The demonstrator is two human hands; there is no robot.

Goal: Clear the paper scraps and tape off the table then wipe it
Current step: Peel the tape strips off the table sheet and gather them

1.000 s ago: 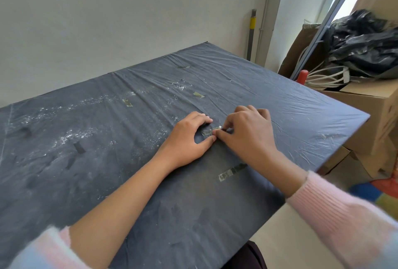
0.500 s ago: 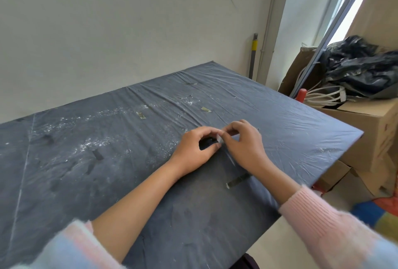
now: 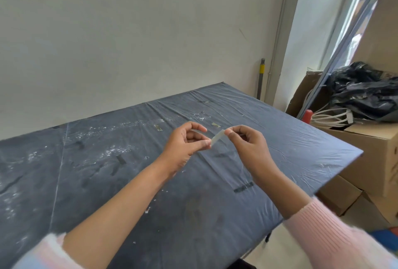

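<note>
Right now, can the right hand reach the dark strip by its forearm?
Probably, once freed: the dark strip lies uncovered beside that wrist, but right hand and left hand both pinch a tape piece.

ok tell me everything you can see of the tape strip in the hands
The tape strip is short, narrow and pale, whitish and half see-through, like clear sticky tape. It is held taut in the air above the dark covered table, touching nothing but fingers. The left hand pinches its lower end between thumb and forefinger, and the right hand pinches its upper end, so it slants up towards the right.
</note>
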